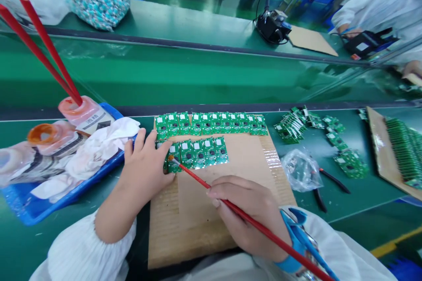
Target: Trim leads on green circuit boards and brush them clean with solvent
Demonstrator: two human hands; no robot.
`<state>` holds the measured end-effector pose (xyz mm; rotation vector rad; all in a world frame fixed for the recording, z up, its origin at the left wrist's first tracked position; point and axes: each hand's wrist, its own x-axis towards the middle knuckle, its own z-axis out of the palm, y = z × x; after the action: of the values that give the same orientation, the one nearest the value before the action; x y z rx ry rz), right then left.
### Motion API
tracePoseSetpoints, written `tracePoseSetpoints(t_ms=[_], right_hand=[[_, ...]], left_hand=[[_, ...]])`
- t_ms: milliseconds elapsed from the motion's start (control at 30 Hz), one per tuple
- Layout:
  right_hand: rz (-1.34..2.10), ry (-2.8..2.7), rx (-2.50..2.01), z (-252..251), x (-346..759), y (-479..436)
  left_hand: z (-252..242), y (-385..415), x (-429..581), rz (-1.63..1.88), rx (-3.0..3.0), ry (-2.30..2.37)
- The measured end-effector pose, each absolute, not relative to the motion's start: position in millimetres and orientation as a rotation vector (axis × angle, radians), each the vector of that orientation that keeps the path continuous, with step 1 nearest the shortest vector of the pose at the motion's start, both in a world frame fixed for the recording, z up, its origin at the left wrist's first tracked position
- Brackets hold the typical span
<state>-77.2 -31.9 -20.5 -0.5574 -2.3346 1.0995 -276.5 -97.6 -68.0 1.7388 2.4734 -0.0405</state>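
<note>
My right hand (247,213) is closed around the red handle of a thin paintbrush (194,177). The brush tip touches a green circuit board (173,153) at the left end of the nearer row. My left hand (147,169) lies with fingers spread at that end, index fingertip and thumb against the board's edge; part of the board is hidden beneath it. More boards (201,154) continue this row to the right. A longer row of circuit boards (216,123) runs behind it. Both rows lie on a brown cardboard sheet (224,197).
At left, a blue tray (36,210) holds bottles, a white cloth (99,145) and red sticks (49,44). At right are loose boards (290,125), a plastic bag (301,170), pliers (332,181) and stacked boards (402,149). Beyond the partition, a co-worker's sleeve (362,0) shows.
</note>
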Motion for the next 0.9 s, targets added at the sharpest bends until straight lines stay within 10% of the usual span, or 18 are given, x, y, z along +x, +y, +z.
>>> tracePoseSetpoints(t_ms=[900], right_hand=[[1.102, -2.307, -0.542, -10.6, -74.4, -34.6]], left_hand=[[-56.1, -104.2, -286.5, -0.283, 1.928, 2.550]])
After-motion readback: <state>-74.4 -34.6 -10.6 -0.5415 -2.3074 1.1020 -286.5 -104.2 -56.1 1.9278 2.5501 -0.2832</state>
